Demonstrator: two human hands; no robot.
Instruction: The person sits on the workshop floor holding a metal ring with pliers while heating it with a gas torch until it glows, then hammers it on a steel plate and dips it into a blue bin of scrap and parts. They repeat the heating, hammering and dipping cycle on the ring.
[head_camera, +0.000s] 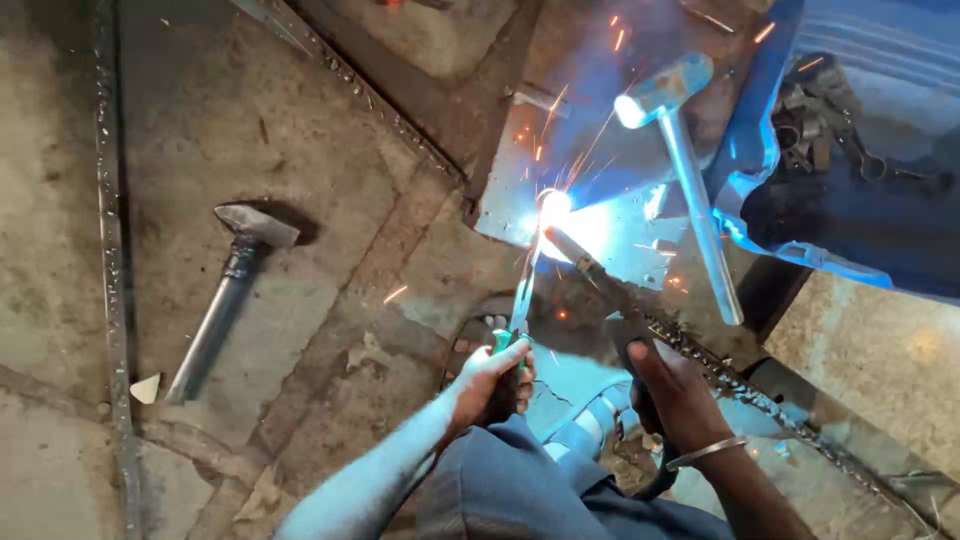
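Both hands are closed in fists, left (492, 382) beside right (678, 392), arms extended forward.

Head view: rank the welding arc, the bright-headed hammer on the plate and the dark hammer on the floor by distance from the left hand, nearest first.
From the left hand, which grips pliers:
1. Welding arc, straight ahead at the tip of the pliers.
2. Bright-headed hammer, ahead to the right, lying on the metal plate.
3. Dark hammer, far to the left on the floor.

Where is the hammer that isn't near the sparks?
The dark-headed hammer lies on the concrete floor at the left of the head view, just right of the long metal strip, well away from both hands and the bright welding arc.
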